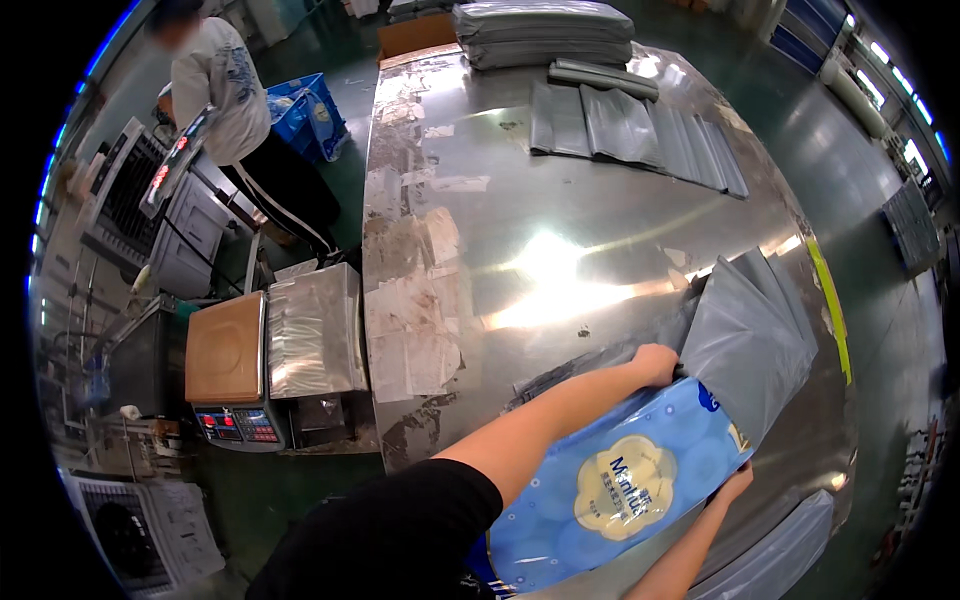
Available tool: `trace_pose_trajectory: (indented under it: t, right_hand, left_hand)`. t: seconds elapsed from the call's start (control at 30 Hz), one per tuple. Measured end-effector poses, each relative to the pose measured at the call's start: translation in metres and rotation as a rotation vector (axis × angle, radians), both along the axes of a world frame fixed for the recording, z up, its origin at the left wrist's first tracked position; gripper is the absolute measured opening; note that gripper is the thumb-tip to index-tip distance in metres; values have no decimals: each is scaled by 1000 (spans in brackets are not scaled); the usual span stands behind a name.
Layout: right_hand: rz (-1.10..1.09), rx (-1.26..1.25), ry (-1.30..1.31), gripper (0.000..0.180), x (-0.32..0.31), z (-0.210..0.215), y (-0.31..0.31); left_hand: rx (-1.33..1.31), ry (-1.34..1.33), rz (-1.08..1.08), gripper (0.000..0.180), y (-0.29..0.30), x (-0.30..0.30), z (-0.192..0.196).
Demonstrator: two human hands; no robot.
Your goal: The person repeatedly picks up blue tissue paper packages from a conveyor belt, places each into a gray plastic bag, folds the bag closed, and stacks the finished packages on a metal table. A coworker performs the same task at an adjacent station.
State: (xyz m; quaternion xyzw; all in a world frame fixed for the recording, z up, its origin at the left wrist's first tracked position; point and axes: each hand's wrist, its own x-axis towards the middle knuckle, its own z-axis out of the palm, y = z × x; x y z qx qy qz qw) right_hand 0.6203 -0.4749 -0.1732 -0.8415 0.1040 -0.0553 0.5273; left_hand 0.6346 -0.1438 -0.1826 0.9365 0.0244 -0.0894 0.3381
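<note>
Count one blue, rectangular, plastic-wrapped package point(620, 490) in hand, slanted at the near right part of one broad, metal-topped table point(650, 230); right end against one wide, glossy grey plastic bag point(750, 340); how far inside, cannot tell.

Count two bare hands at work; clenched at the package's far edge, beside the grey bag, the left hand point(655, 365); whether on film or package, cannot tell; grasping the package at its near right corner, the right hand point(736, 482).

More grey plastic: one crumpled dark grey sheet point(590, 366) beyond the left forearm; one pale grey folded sheet point(775, 555) at the near right; one fanned row of flat grey bags point(630, 130) farther off, with one grey rolled bundle point(603, 78) beside it; one thick grey stack of folded film point(545, 38) at the far end.

Writing: dark blue lettering in two scripts on one cream-yellow, scalloped label point(625, 487), mid-package; red lit digits on one brown-topped weighing scale point(225, 350), left of the table; alongside, one block of shiny, clear-wrapped sheets point(318, 330); printing also on the back of one co-worker's pale top point(222, 90).

Containers: one open, deep-blue plastic crate point(296, 132) behind the co-worker, with light-blue and whitish plastic film point(285, 103) in it.
</note>
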Motion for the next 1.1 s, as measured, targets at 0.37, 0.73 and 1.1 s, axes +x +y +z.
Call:
trace_pose_trajectory:
  t: [0.37, 0.73, 1.1]
  right_hand:
    - [805, -13, 437, 34, -262, -34, -18]
    - [1227, -264, -241, 39, -363, 110, 305]
    - [1097, -411, -480, 36, -402, 153, 324]
  left_hand:
    - [86, 24, -590, 19, 96, -229, -2]
    - [-287, 236, -485, 21, 137, -509, 45]
    - [-396, -20, -110, 23, 104, -505, -11]
